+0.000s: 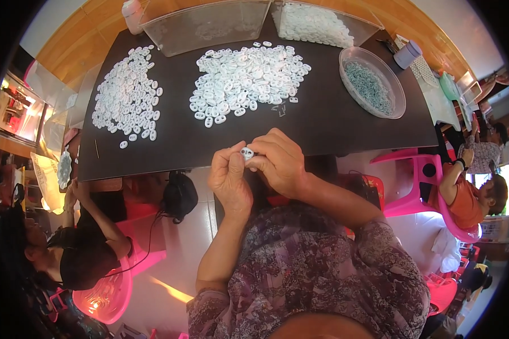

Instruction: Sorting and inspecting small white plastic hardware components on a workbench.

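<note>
Just past the table's near edge, my left hand and my right hand meet fingertip to fingertip. Between them is a small white oval piece with two dark round holes, pinched by thumbs and forefingers of both hands. Ahead of my hands lies a large heap of the same white oval pieces. A flatter spread of such pieces covers the table's left part. Near the heap's front right corner lie a few thin metal bits. My fingers partly hide the held piece.
A round clear dish at the right holds many small greenish metal parts. Along the back stand a translucent bin and another bin with white pieces. A grey-capped jar stands far right. People sit on pink chairs at both sides.
</note>
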`<state>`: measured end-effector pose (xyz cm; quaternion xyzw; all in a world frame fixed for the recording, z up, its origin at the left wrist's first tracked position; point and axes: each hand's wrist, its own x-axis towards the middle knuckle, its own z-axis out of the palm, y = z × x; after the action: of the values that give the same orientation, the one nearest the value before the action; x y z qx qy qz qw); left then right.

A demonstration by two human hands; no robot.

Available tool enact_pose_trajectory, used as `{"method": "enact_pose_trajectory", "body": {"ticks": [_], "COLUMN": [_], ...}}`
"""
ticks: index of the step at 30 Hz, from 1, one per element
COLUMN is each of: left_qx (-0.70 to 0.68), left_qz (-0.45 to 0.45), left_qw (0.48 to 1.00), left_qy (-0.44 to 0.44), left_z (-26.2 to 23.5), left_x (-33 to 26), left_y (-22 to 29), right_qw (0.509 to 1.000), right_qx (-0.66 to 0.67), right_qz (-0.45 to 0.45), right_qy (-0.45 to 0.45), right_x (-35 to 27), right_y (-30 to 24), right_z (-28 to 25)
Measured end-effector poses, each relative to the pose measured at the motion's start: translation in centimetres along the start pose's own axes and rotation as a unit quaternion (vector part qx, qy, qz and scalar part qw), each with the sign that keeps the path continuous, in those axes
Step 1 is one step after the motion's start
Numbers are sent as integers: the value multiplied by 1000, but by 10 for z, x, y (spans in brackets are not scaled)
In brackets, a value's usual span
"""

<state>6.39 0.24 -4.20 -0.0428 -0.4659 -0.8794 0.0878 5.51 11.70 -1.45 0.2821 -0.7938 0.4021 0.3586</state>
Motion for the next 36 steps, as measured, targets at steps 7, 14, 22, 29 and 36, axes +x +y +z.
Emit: {"method": "enact_pose_trajectory", "body": {"ticks": [7,14,22,29,36], "left_qx": [-8,20,73,68,52], "left_qz": [6,37,82,72,56], "left_qw": [1000,999,993,995,995], "left_qy": [19,13,32,28,61], "left_z": [5,3,5,6,12], "left_x": [-5,-7,-7,-4,-1], "left_y": [3,2,-5,-5,18], "right_qw": [999,999,998,998,998], "right_qx": [7,36,36,25,47], "right_qz": [32,20,13,5,26], "right_qy": [5,34,41,54,29], "right_x": [-3,-4,-7,-8,5], "right_y": [-3,-4,-4,-3,-11], "right_z": [2,4,6,11,11]}}
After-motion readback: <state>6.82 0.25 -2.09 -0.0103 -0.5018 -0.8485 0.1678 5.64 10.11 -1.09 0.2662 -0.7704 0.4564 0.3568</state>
